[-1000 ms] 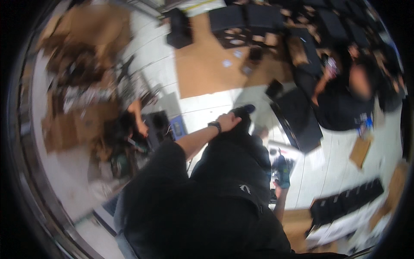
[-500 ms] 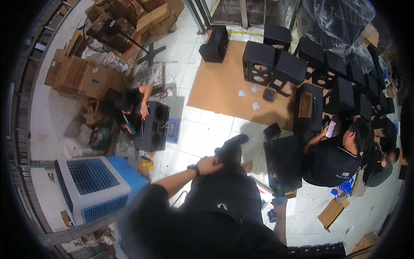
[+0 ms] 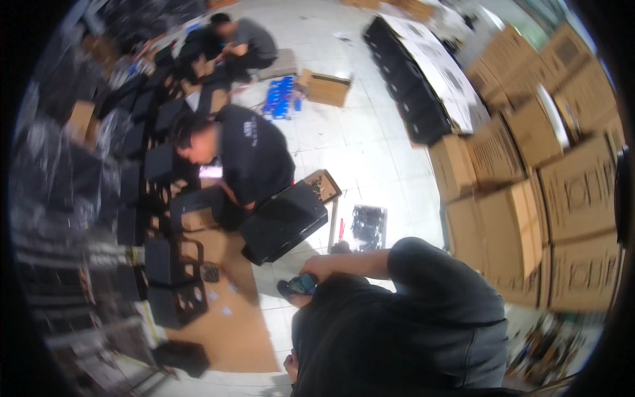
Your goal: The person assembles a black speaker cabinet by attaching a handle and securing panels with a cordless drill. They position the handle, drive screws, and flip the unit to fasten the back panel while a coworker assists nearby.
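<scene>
Just left of my body, my right hand (image 3: 317, 266) is closed around a teal and dark cordless drill (image 3: 301, 284), held low above the tiled floor. Only an edge of my left hand (image 3: 290, 366) shows beside my dark clothing at the lower left; its fingers are mostly hidden. Ahead and left of the drill stands a black speaker box (image 3: 284, 221). Against its far side is a cardboard tray of small dark screws (image 3: 322, 186). A flat clear bag of dark pieces (image 3: 368, 227) lies near a red slim tool (image 3: 341, 229).
A co-worker in black (image 3: 254, 155) bends over speaker cabinets, holding a lit phone (image 3: 211, 172). Another person (image 3: 248, 43) crouches farther back. Black cabinets (image 3: 169, 255) line the left by a cardboard sheet (image 3: 245, 331). Stacked cartons (image 3: 579, 192) wall the right; black boxes (image 3: 410, 86) form a row.
My view has swung far to the right, bringing the stacked cartons into sight. The fan, air cooler and person at the left have left it. The drill stays in my right hand.
</scene>
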### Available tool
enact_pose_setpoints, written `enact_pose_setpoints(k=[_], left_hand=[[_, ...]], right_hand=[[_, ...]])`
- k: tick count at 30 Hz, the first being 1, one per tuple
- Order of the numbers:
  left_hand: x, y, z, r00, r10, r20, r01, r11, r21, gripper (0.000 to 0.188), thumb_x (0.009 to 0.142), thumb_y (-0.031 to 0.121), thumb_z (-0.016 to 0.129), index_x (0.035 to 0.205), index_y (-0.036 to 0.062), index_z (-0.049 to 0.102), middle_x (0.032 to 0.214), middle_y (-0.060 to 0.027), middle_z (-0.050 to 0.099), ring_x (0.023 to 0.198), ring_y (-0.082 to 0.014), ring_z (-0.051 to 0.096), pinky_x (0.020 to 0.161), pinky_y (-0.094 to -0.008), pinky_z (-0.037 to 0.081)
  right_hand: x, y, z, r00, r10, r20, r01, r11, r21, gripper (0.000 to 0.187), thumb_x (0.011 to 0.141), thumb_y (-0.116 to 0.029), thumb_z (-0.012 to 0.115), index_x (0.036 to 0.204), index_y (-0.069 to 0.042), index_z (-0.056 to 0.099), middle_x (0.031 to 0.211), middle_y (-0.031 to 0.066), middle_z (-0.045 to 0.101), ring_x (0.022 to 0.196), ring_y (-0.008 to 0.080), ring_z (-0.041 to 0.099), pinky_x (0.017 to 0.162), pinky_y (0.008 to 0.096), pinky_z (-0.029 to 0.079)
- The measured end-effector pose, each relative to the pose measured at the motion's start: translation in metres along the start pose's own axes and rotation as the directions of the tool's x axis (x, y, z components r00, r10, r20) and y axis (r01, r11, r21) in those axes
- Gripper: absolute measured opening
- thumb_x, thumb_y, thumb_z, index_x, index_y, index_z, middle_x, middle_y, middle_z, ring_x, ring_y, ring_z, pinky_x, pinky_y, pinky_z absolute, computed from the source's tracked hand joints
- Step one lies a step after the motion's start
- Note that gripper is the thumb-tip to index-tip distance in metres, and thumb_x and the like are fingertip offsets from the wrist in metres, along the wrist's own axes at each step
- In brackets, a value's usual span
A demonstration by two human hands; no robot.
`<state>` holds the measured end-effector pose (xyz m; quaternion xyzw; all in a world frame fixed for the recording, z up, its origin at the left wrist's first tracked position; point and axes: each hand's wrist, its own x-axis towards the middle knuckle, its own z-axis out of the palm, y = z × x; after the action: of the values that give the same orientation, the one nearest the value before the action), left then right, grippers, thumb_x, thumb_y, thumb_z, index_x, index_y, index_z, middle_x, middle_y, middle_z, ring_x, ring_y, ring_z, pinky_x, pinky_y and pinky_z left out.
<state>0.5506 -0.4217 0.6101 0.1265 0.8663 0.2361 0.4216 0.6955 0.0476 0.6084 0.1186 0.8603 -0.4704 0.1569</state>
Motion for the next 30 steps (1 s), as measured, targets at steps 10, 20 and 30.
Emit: enact_pose_setpoints(k=[10,20,30], left_hand=[[0.154,0.083,-0.066,0.872,0.067,0.484,-0.298,0.858,0.418,0.061,0.106,0.044,0.061,0.075,-0.0079,0.062,0.059,-0.0107,0.052,0.061,-0.0173,0.048,0.059,-0.0427,0.039],[0.21,0.289,0.025,0.72,0.061,0.691,-0.641,0.439,0.629,0.06,0.105,0.045,0.062,0.076,-0.0077,0.063,0.061,-0.0127,0.056,0.06,-0.0186,0.051,0.06,-0.0428,0.041],[0.218,0.398,0.086,0.661,-0.036,0.749,-0.74,0.136,0.659,0.059,0.104,0.045,0.063,0.077,-0.0075,0.065,0.062,-0.0147,0.059,0.06,-0.02,0.053,0.06,-0.0429,0.042]], right_hand=[[-0.179,0.058,0.162,0.609,0.584,-0.536,-0.306,0.797,0.52,0.06,0.074,-0.031,0.081,0.131,-0.018,0.069,0.104,0.0179,0.076,0.096,0.0439,0.072,0.089,0.0504,0.058],[-0.299,0.066,0.193,0.298,0.892,-0.341,-0.471,0.448,0.76,0.04,0.079,-0.026,0.074,0.118,-0.016,0.074,0.11,0.0186,0.076,0.108,0.0417,0.07,0.093,0.0507,0.057],[-0.284,0.084,0.175,0.161,0.88,-0.447,-0.231,0.474,0.85,0.038,0.075,-0.023,0.075,0.111,-0.013,0.074,0.106,0.0192,0.076,0.104,0.0398,0.072,0.09,0.0507,0.057]])
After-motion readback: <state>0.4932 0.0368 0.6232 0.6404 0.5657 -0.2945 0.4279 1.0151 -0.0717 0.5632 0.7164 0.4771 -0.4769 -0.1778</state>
